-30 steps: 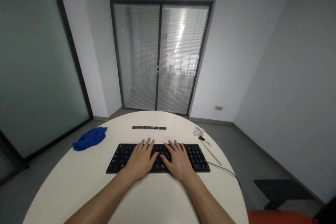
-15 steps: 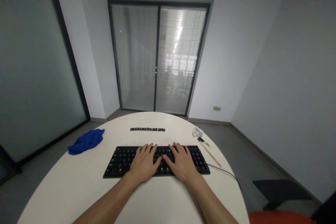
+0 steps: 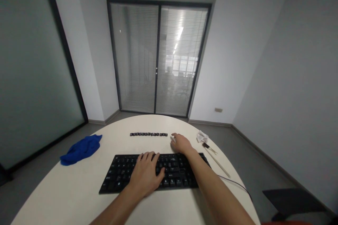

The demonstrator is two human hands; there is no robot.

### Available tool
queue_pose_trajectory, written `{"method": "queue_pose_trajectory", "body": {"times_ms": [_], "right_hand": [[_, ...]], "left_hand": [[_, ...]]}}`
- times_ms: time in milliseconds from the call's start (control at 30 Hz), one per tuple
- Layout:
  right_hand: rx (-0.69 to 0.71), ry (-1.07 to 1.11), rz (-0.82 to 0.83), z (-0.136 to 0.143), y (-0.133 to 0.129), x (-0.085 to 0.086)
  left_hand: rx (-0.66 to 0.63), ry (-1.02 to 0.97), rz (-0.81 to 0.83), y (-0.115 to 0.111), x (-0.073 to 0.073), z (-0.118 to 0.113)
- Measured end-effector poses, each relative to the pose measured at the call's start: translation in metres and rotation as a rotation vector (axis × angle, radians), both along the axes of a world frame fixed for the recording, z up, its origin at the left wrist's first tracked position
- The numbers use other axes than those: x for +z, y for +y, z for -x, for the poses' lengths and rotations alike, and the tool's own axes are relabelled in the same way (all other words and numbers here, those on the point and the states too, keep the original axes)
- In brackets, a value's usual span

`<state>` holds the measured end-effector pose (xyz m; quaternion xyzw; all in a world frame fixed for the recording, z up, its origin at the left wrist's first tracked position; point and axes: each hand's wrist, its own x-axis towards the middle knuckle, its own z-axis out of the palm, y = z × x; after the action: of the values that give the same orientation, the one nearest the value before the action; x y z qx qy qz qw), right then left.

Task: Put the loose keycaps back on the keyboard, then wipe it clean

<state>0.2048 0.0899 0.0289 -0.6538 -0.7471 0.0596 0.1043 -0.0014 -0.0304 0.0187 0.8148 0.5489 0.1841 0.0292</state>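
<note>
A black keyboard (image 3: 118,171) lies on the table in front of me. My left hand (image 3: 147,172) rests flat on its middle, fingers spread and holding nothing. Beyond the keyboard's back edge, my right hand (image 3: 181,143) reaches forward with its index finger and thumb apart. That hand is closest to the right end of a row of small dark keycaps (image 3: 148,134). I see nothing between its fingers, though some of them are hidden. My right forearm covers part of the keyboard's right side.
A blue cloth (image 3: 81,149) lies at the left of the round white table (image 3: 66,186). Along the right edge are a crumpled white tissue (image 3: 202,136), a brush with dark bristles (image 3: 206,146), a thin stick (image 3: 218,161) and the keyboard's cable (image 3: 235,181). A chair (image 3: 293,202) stands at the right.
My right hand has left the keyboard and moved forward toward the right end of the keycap row. My left hand stays on the keys. The view has tilted up slightly.
</note>
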Motion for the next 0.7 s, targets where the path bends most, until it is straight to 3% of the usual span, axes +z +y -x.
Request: {"method": "queue_pose_trajectory", "body": {"times_ms": [367, 700], "right_hand": [[0.074, -0.094, -0.008, 0.018, 0.024, 0.003], [-0.012, 0.007, -0.027, 0.022, 0.019, -0.006]], "left_hand": [[0.024, -0.002, 0.024, 0.003, -0.004, -0.001], [0.021, 0.001, 0.038, 0.001, 0.002, -0.003]]}}
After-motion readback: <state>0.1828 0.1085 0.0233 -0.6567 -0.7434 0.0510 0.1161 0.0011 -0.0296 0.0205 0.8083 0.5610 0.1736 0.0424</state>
